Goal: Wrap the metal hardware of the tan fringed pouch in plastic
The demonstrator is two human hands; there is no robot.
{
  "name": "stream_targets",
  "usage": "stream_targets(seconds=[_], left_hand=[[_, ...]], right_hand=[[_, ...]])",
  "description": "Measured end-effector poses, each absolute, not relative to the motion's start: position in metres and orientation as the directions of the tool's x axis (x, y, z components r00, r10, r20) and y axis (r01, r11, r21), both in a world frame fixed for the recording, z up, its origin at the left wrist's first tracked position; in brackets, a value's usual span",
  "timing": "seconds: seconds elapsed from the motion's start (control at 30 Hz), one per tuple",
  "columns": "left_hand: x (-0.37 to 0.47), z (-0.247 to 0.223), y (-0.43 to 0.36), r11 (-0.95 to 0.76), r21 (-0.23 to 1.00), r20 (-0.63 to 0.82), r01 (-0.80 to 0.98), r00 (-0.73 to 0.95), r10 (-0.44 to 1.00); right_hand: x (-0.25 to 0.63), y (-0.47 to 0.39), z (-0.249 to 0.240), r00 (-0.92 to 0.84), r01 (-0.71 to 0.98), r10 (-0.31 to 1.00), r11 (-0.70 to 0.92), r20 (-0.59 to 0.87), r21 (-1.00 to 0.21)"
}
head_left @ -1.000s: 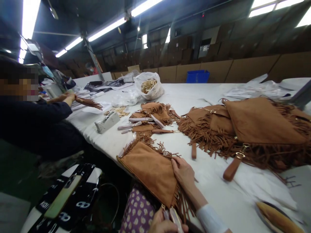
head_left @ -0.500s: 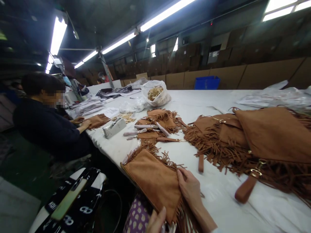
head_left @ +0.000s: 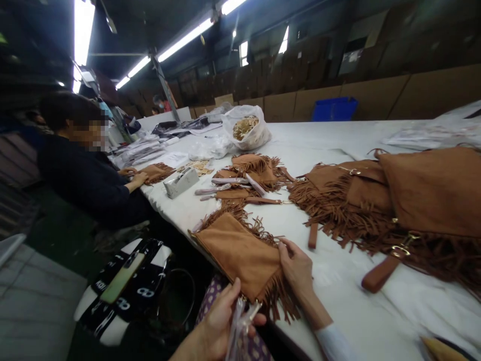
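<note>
A tan suede fringed bag [head_left: 238, 253] lies at the near edge of the white table [head_left: 300, 145], one corner hanging over the edge. My right hand [head_left: 296, 268] rests flat on its right side, fingers on the fringe. Below the table edge, my left hand [head_left: 221, 323] pinches a clear plastic-wrapped strap piece [head_left: 240, 321] that hangs from the bag's lower corner.
A heap of the same fringed bags [head_left: 394, 200] fills the right of the table, with loose straps [head_left: 379, 273]. Smaller pieces [head_left: 248, 180], a tape dispenser [head_left: 182, 181] and a plastic bag [head_left: 246, 131] lie further back. A person in dark clothes [head_left: 82, 170] works at the left. A phone [head_left: 122, 276] lies on a stool.
My left hand has risen into view and closed on the wrapped strap piece. My right hand slid a little along the bag. The view has shifted left and down.
</note>
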State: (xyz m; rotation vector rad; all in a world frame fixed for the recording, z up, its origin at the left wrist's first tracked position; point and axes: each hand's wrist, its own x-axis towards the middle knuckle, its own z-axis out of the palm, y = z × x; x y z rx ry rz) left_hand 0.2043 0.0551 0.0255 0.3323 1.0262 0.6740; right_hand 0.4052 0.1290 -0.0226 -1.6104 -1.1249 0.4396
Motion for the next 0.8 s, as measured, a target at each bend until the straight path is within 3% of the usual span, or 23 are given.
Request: stream_targets(seconds=[0.13,0.23,0.33,0.5,0.63,0.8], left_hand=[[0.2,0.028,0.059,0.816,0.444,-0.615,-0.37,0.537,0.578],[0.205,0.013,0.058,0.834,0.439,-0.583,-0.336,0.599,0.548],[0.214,0.0,0.062,0.803,0.479,-0.604,-0.354,0.531,0.594],[0.227,0.004,0.078,0.6,0.512,-0.538,-0.616,0.314,0.782],[0.229,0.02,0.091,0.563,0.506,-0.566,-0.653,0.241,0.788],[0.197,0.035,0.097,0.635,0.5,-0.6,-0.589,0.293,0.744]], right_hand=[[0.406,0.129,-0.02,0.498,0.433,0.838,-0.019,0.222,-0.901],[0.409,0.131,-0.022,0.495,0.452,0.843,-0.042,0.211,-0.891],[0.412,0.132,-0.025,0.493,0.462,0.846,-0.055,0.205,-0.885],[0.419,0.131,-0.033,0.443,0.565,0.841,0.008,0.311,-0.825],[0.43,0.135,-0.042,0.42,0.659,0.79,0.072,0.446,-0.748],[0.439,0.141,-0.047,0.46,0.648,0.751,0.081,0.473,-0.758]])
